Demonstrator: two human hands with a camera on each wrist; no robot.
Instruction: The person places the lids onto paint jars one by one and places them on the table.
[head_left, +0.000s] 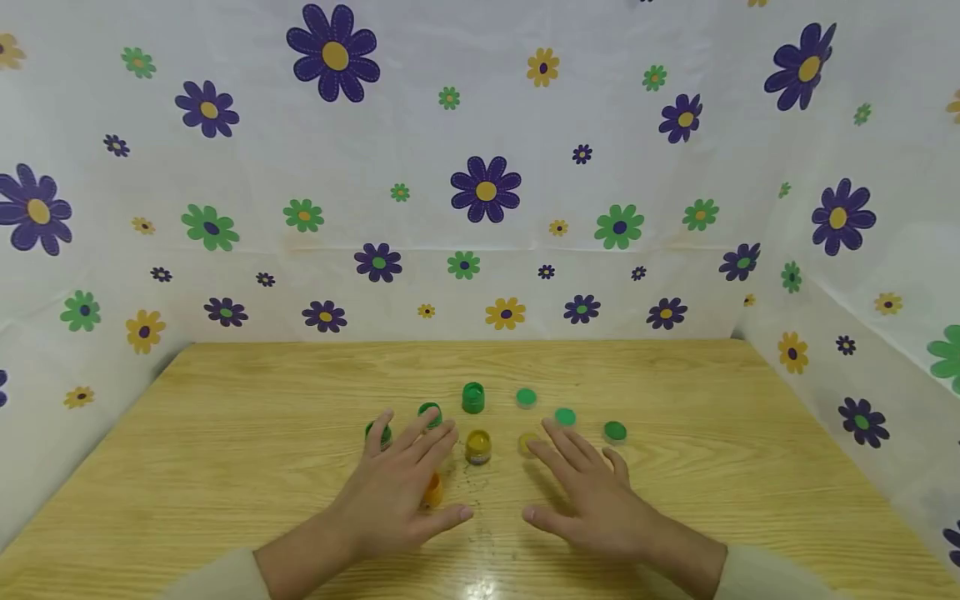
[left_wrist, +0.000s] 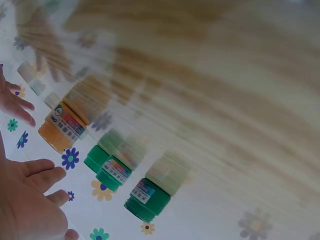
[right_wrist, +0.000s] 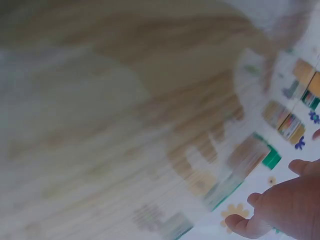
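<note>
Both hands hover over the table with fingers spread, holding nothing. My left hand [head_left: 397, 496] is above an orange paint jar [head_left: 434, 490], partly covering it; in the left wrist view the orange jar [left_wrist: 62, 127] stands apart from the fingers. Beyond its fingertips are a dark green jar [head_left: 380, 437] and a green jar [head_left: 430, 414]. Another green jar [head_left: 473, 398] stands farther back, and a yellow jar [head_left: 478, 447] sits between the hands. All these jars look uncapped. My right hand [head_left: 596, 504] is near a yellow lid [head_left: 528, 445], its fingertips overlapping it from above.
Loose lids lie right of the jars: a light green lid [head_left: 527, 397], a second light green lid [head_left: 565, 416] and a dark green lid [head_left: 615, 432]. Small dark specks dot the wooden table [head_left: 262, 417] between the hands. A flowered white cloth [head_left: 405, 150] encloses the back and sides.
</note>
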